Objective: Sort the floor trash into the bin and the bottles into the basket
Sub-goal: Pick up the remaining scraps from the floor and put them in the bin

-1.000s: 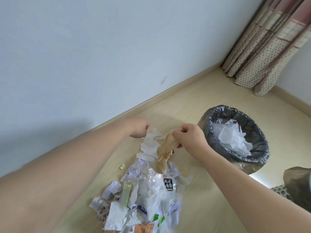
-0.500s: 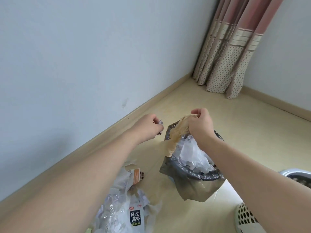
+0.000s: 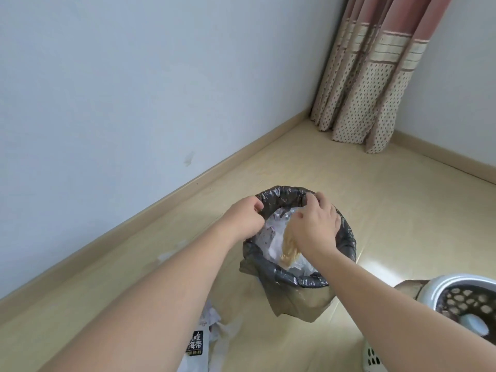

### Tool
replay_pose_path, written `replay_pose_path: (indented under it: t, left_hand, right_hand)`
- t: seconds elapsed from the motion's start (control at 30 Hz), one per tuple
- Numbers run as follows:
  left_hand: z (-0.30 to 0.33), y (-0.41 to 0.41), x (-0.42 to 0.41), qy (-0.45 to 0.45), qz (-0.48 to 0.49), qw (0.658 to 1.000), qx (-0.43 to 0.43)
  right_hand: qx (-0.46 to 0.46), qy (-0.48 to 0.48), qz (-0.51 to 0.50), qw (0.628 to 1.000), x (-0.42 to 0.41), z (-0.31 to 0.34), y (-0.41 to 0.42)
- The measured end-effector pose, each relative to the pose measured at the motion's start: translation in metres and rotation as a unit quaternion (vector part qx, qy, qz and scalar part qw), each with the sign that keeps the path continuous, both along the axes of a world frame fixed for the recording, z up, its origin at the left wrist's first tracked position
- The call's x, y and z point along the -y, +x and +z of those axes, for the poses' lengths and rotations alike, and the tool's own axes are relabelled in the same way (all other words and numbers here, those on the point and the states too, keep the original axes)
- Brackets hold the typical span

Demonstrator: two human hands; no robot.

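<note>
Both hands are over the bin (image 3: 346, 245), which is lined with a dark plastic bag. The right hand (image 3: 312, 226) reaches down into the opening with its fingers spread and relaxed, and a tan crumpled wrapper (image 3: 288, 247) hangs just under it; I cannot tell if the fingers touch it or have let it go. The left hand (image 3: 243, 222) is curled near the rim, but what it holds, if anything, is hidden.

I judge the step in hand to be dropping trash into the bin. The next move probably calls for returning to the pile of wrappers (image 3: 204, 342) on the floor at the bottom of the view, beside the left arm.

Inside the bin lie white crumpled papers and clear plastic. The white basket (image 3: 440, 285) stands on the right, near the bin, with a pale rounded object (image 3: 473, 324) in it, possibly a bottle.
</note>
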State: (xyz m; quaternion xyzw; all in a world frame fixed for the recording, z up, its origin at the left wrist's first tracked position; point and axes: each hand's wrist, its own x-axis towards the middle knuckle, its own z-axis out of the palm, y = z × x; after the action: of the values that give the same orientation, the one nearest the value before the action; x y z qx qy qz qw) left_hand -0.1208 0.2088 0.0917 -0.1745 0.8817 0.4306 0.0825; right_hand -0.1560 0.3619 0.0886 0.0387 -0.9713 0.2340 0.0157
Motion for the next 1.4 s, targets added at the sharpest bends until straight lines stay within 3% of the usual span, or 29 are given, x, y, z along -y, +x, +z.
replay_pose_path:
  t: [0.1, 0.3, 0.43, 0.57, 0.7, 0.77, 0.83, 0.93, 1.07, 1.23, 1.4]
  left_hand:
    - [-0.004, 0.026, 0.029, -0.011, 0.049, 0.998, -0.024]
    - [-0.024, 0.095, 0.107, -0.108, 0.073, 0.99, 0.054]
    - [-0.054, 0.15, 0.155, -0.182, 0.031, 0.973, 0.139]
    - [-0.089, 0.216, 0.186, -0.225, -0.061, 0.93, 0.284]
    - [-0.121, 0.285, 0.214, -0.213, -0.078, 0.911, 0.345]
    - [-0.139, 0.319, 0.229, -0.185, -0.051, 0.919, 0.346]
    - [-0.157, 0.34, 0.233, -0.14, -0.007, 0.939, 0.313]
    - [-0.179, 0.364, 0.235, -0.112, 0.03, 0.964, 0.238]
    - [-0.198, 0.382, 0.242, -0.045, 0.025, 0.98, 0.194]
    - [-0.213, 0.411, 0.25, -0.01, 0.03, 0.987, 0.16]
    - [-0.223, 0.433, 0.242, -0.138, -0.037, 0.98, 0.136]
  right_hand:
    - [-0.12, 0.064, 0.097, 0.986, 0.017, 0.003, 0.016]
    - [-0.11, 0.131, 0.16, 0.972, 0.048, 0.0, 0.043]
    - [-0.165, 0.23, 0.228, 0.932, 0.058, -0.001, 0.062]
    - [-0.188, 0.193, 0.258, 0.928, 0.079, -0.003, 0.094]
    - [-0.209, 0.133, 0.368, 0.896, 0.109, -0.034, 0.16]
    - [-0.178, 0.111, 0.434, 0.876, 0.136, -0.057, 0.201]
    - [-0.075, 0.11, 0.465, 0.875, 0.159, -0.075, 0.236]
    - [0.129, 0.14, 0.444, 0.875, 0.194, -0.098, 0.283]
    - [0.244, 0.192, 0.416, 0.855, 0.217, -0.122, 0.33]
    - [0.249, 0.3, 0.427, 0.816, 0.225, -0.137, 0.354]
    - [0.233, 0.266, 0.412, 0.84, 0.229, -0.133, 0.354]
